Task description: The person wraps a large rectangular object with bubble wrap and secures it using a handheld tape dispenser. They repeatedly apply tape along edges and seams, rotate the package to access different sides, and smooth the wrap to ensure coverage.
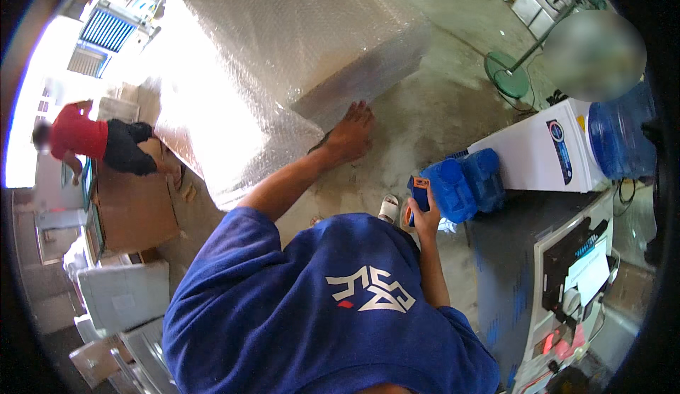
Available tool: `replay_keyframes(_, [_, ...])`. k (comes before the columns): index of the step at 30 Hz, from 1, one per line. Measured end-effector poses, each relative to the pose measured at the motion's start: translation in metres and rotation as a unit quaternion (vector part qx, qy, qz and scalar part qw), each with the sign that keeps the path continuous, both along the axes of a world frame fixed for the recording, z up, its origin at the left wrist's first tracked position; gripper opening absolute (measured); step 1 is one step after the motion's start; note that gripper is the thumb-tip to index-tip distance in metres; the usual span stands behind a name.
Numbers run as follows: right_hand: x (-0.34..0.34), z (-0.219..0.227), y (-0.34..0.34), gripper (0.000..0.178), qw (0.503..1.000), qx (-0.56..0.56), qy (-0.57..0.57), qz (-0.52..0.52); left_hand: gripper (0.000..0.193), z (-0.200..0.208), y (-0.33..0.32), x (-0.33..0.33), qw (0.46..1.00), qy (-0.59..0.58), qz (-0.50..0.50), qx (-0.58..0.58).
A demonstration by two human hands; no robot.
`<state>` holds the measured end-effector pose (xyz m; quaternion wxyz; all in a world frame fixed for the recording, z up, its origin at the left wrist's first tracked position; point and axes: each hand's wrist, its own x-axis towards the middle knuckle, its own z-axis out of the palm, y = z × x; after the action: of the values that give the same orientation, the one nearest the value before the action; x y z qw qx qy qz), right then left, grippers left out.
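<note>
A large bulky load wrapped in clear bubble wrap (255,61) fills the upper middle of the view. My left hand (350,133) reaches out beside its near right corner, fingers stretched and slightly apart; whether they touch the film is hard to tell. Low on the right, my right hand (426,218) grips a blue and orange tape dispenser (419,194), part of which my fingers cover. Just past that hand are blue plastic water bottles (464,184).
To the right stand a white cabinet (538,146) and a dark-topped table (503,252). A green round-based stand (505,74) is on the far right floor. At left, a person in red (79,130) is beside large cardboard (134,206). White panels (122,295) lean at lower left.
</note>
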<state>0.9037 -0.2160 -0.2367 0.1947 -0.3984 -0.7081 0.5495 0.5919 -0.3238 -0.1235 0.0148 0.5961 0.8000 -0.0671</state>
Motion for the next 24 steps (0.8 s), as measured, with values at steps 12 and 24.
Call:
replay_keyframes(12, [-0.035,0.099,0.039,0.082,0.944,0.189,0.052,0.264,0.038,0.07,-0.129,0.161,0.622,-0.579,0.407,0.335])
replay_keyframes(24, [-0.1,0.224,-0.015,0.076,0.784,0.253,0.185,0.536,0.045,0.121,-0.158,0.124,0.427,-0.74,0.321,0.409])
